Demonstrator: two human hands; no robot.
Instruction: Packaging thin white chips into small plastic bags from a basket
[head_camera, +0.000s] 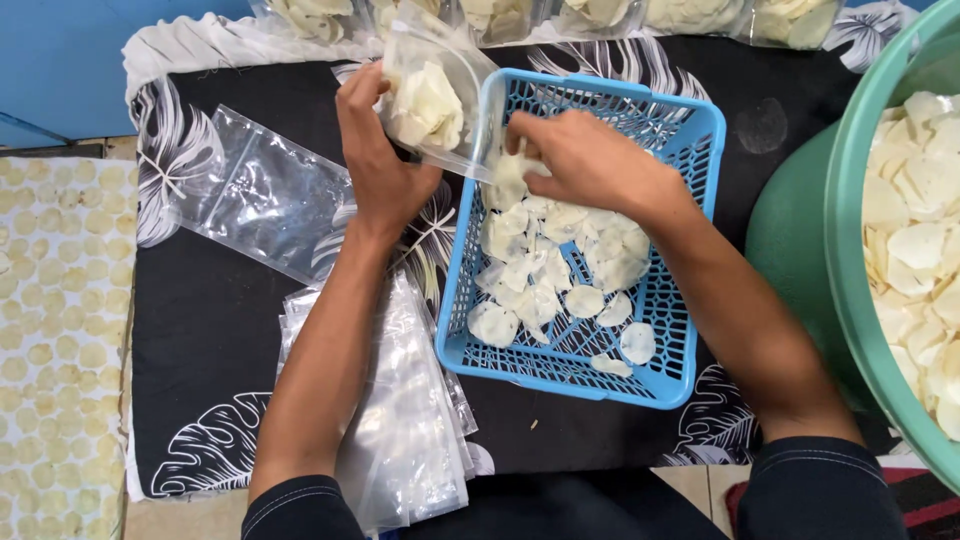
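- Chips (560, 270) lie pale and thin in a blue basket (700, 130), heaped toward its far end, with a few loose ones near the close rim.
- My left hand (380, 160) has its grip closed on a clear bag (440, 75), pinching it at the near side and holding it tilted, mouth toward the basket.
- That bag already has a clump of chips inside and hangs over the basket's far left corner.
- My right hand (590, 160) reaches into the basket, fingers curled around a small bunch of chips right at the bag's mouth; the grip is closed on them.
- The basket sits on a black cloth (210, 330) with white leaf prints, spread over the desk.
- Empty clear bags (410, 420) lie stacked under my left forearm, and one more (260, 190) lies flat to the left.
- A green tub (850, 200) full of chips stands just right of the basket.
- Filled bags (600, 15) line the far edge of the cloth.
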